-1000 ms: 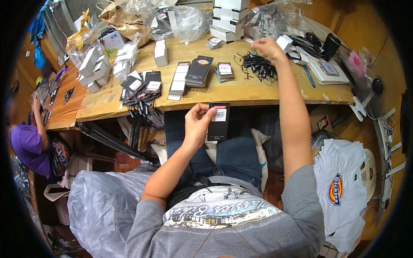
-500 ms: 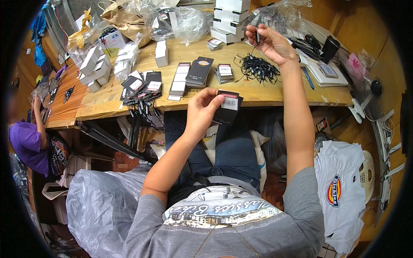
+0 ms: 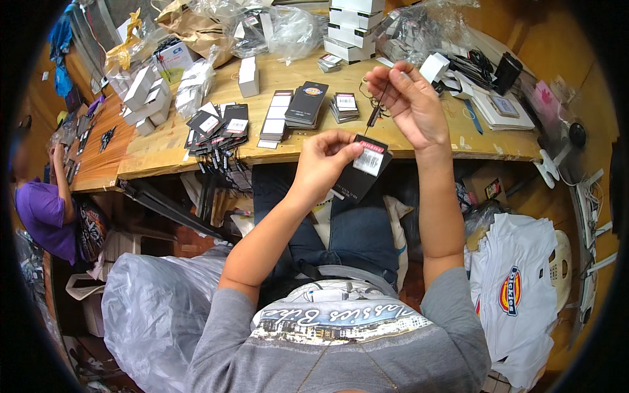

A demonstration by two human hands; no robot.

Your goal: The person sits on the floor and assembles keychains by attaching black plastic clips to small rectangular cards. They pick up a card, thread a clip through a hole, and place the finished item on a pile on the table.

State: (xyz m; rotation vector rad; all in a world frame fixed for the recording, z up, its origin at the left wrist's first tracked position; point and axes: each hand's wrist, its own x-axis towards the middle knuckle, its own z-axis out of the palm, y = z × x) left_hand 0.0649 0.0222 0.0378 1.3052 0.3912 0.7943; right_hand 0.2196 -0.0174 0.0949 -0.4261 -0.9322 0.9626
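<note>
Two hands: left hand (image 3: pixel 325 164) pinches black tag (image 3: pixel 364 170), right hand (image 3: pixel 407 105) holds black string (image 3: pixel 375 112).

Garment tagging and packing workshop. Long wooden bench (image 3: pixel 170 147) is crowded with stacks of black tags (image 3: pixel 306 105), white boxes (image 3: pixel 354 26) and plastic bags (image 3: pixel 288 29). Folded white shirts (image 3: pixel 517 295) are piled beside it; another worker (image 3: pixel 42 209) sits further along.
</note>
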